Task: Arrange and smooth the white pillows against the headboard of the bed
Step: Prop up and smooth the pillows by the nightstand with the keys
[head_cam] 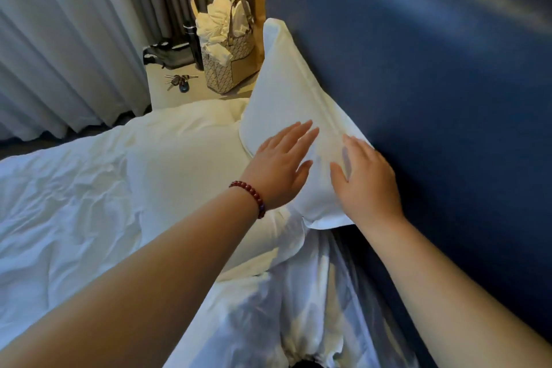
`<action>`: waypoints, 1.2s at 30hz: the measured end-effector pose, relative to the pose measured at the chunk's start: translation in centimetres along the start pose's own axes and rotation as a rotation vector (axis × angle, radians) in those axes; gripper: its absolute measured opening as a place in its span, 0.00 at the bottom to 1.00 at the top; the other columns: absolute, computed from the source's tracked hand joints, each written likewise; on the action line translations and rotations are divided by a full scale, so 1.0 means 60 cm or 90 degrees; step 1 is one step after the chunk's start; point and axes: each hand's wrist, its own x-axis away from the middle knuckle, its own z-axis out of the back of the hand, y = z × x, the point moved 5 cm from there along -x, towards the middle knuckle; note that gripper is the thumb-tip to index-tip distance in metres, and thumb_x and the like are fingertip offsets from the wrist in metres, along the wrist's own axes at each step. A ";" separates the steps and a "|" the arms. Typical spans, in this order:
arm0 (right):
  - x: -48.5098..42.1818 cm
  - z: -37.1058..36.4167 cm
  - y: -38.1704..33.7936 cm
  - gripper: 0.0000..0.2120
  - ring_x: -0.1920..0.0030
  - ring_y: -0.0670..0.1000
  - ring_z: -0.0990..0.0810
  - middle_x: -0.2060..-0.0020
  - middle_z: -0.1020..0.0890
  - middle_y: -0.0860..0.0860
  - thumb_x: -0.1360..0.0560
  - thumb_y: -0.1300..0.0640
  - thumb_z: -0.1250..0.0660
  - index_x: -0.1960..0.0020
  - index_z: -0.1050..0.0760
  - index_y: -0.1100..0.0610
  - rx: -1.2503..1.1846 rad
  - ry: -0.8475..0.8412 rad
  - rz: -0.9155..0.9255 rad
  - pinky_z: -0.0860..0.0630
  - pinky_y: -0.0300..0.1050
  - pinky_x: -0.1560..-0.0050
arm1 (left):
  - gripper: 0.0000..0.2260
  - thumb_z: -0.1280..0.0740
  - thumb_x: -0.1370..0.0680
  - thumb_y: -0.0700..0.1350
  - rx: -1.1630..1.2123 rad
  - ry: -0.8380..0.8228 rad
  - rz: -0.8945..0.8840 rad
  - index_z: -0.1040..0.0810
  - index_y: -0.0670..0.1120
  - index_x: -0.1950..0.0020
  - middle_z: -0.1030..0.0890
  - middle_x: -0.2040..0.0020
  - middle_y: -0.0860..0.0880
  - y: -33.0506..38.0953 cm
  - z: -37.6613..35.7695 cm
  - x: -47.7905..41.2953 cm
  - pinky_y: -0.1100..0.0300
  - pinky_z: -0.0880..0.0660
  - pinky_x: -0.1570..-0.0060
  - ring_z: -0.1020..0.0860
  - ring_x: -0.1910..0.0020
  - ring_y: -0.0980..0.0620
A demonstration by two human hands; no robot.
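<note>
Head view shows both hands, left hand [280, 163] and right hand [369, 179], spread flat on the pillow [286, 92], whose long axis runs away along the headboard [433, 98].

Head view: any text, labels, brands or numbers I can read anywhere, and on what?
None can be read.
Tote bag: only a woven lattice pattern, no legible brand.
Keys and dark bottle: too small and blurred to tell.
Pillow, headboard, bracelet: no markings.
</note>
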 end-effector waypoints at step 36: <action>0.065 -0.010 0.006 0.44 0.33 0.44 0.32 0.30 0.33 0.47 0.38 0.43 0.21 0.27 0.37 0.49 -0.486 0.129 -0.224 0.33 0.35 0.36 | 0.27 0.51 0.20 0.63 -0.233 -0.069 -0.207 0.26 0.47 0.33 0.23 0.38 0.46 -0.037 0.026 -0.099 0.49 0.35 0.33 0.27 0.38 0.44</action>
